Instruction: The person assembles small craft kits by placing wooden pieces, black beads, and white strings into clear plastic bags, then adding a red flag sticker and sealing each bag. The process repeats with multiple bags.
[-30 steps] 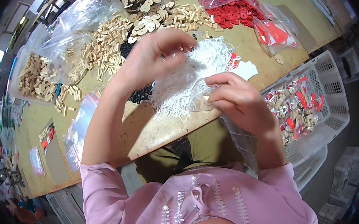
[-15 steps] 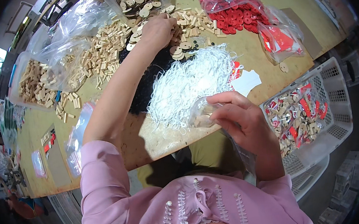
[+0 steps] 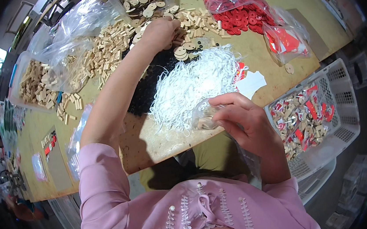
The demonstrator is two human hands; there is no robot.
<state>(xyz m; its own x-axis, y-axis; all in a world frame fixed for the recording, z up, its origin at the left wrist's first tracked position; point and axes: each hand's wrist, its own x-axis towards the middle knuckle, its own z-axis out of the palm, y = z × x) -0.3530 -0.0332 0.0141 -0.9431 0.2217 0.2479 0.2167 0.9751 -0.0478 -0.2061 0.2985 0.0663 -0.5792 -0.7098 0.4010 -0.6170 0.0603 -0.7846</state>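
Note:
At the far side of the table my left hand [image 3: 161, 33] reaches into a heap of round wooden discs with holes [image 3: 139, 34]. Its fingers curl down and together, and their tips are hidden, so what they hold cannot be made out. Close to the front edge, my right hand [image 3: 246, 119] pinches the rim of a small clear plastic bag [image 3: 202, 117] with some pale wooden pieces inside. Just beyond that bag lies a large tangle of white strings [image 3: 196, 84]. Small black beads or rings [image 3: 142, 94] spread along the left of the strings, under my left forearm.
Loose wooden sticks [image 3: 112, 44] are heaped at the back left, beside a plastic tub of wooden blocks [image 3: 35, 87]. Red discs [image 3: 245, 18] spill from a bag at the back right. A white basket [image 3: 345, 99] holding filled bags stands right of the table.
My left hand has shifted slightly toward me over the wooden discs. My right hand and its bag have barely moved.

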